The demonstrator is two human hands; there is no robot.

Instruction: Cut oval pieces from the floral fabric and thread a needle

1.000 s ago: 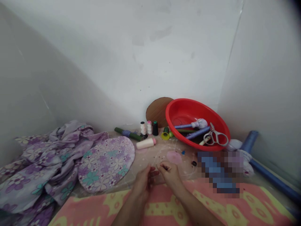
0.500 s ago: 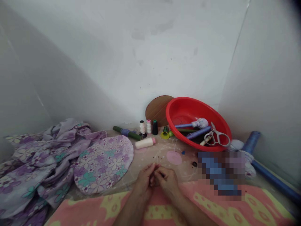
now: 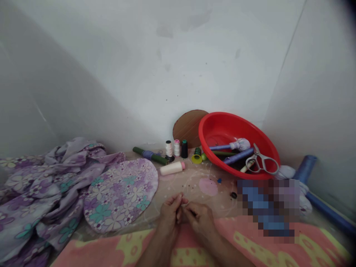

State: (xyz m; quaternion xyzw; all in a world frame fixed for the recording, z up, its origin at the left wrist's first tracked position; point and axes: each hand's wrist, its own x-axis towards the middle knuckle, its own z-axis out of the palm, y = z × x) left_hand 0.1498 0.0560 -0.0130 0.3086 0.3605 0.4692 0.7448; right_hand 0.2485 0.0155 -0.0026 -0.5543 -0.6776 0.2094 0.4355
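Observation:
At the near middle, my left hand (image 3: 170, 212) and my right hand (image 3: 200, 218) meet fingertip to fingertip. Both are closed in a pinch, thumbs against fingers. Whatever they pinch is too small or too hidden to name. Under my forearms lies a pink and yellow cloth (image 3: 144, 250). Beyond the fingers, a white thread cone with a pink end (image 3: 171, 168) rests on its side on the patterned table cover (image 3: 167, 187). A round purple floral fabric piece (image 3: 119, 202) lies left of my left hand.
Crumpled floral fabric (image 3: 63, 193) spreads at left. Several thread spools (image 3: 177, 148) stand near the wall. A red basin (image 3: 204, 137) holds scissors (image 3: 261, 163) and cloth-wrapped sticks, leaning by a cardboard disc (image 3: 186, 128). A blurred-out patch (image 3: 264, 207) and a blue wrapped tube (image 3: 328, 213) lie right.
The hands were slightly apart one second ago, then came together at the fingertips and stay joined. The view has shifted slightly. The objects around lie as before.

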